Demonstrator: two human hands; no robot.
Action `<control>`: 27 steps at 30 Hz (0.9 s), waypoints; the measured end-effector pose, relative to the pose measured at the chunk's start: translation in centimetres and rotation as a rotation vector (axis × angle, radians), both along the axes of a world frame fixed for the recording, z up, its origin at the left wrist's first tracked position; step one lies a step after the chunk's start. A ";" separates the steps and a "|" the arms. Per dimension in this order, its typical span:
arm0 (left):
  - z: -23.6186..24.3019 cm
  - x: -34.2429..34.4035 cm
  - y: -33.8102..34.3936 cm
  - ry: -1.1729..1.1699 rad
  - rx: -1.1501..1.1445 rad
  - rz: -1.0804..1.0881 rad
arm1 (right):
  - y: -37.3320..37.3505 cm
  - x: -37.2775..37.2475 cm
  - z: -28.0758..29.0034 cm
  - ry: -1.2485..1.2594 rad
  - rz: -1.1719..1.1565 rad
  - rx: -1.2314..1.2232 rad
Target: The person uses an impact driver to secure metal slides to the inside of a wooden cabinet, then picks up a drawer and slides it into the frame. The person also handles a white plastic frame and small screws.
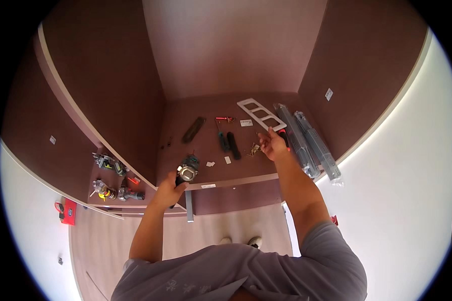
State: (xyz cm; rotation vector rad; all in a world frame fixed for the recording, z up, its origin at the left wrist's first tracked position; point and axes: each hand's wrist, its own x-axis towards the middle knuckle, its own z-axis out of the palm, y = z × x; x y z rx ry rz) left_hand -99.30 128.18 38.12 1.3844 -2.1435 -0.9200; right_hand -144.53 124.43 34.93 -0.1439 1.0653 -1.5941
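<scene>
My left hand (168, 192) is closed round the handle of a cordless drill (188, 171), held over the front edge of the cabinet shelf (206, 173). At the right of the shelf my right hand (273, 146) is closed, its fingertips pinched together; what they hold, if anything, is too small to make out. A small pile of brass-coloured screws (253, 150) lies just left of that hand. Behind it rests a white frame with three openings (262, 114). A red and black tool handle (284, 138) shows partly beside the right hand.
Grey metal rails in clear plastic (299, 143) lie along the right wall. Mid-shelf are a green-handled screwdriver (223, 142), a black strip (233, 145) and a dark bar (194, 130). Several power tools (128, 190) sit in the left compartment. A red box (69, 212) stands beyond.
</scene>
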 end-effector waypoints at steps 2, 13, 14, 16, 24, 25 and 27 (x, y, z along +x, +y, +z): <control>-0.7 -0.2 -1.3 -0.118 -0.161 -0.042 | 2.1 0.6 -0.4 0.078 0.092 -0.011; -5.2 -1.5 -8.0 -0.603 -0.464 -0.108 | 44.9 10.2 -15.0 0.478 0.281 0.631; -5.5 -1.5 -8.2 -0.611 -0.474 -0.098 | 48.9 11.4 -16.2 0.468 0.253 0.718; -5.6 -1.6 -8.6 -0.616 -0.505 -0.084 | 55.0 14.1 -17.4 0.753 0.300 0.776; -2.7 -6.0 -5.7 -0.370 -0.730 -0.184 | 67.8 26.6 -24.5 0.087 -0.426 1.025; -2.0 -7.5 -4.8 -0.196 -0.750 -0.301 | 69.6 28.9 -25.9 -0.024 -0.518 1.004; -0.7 -11.6 -0.1 0.154 -0.631 -0.532 | 70.9 33.2 -26.5 -0.039 -0.471 1.143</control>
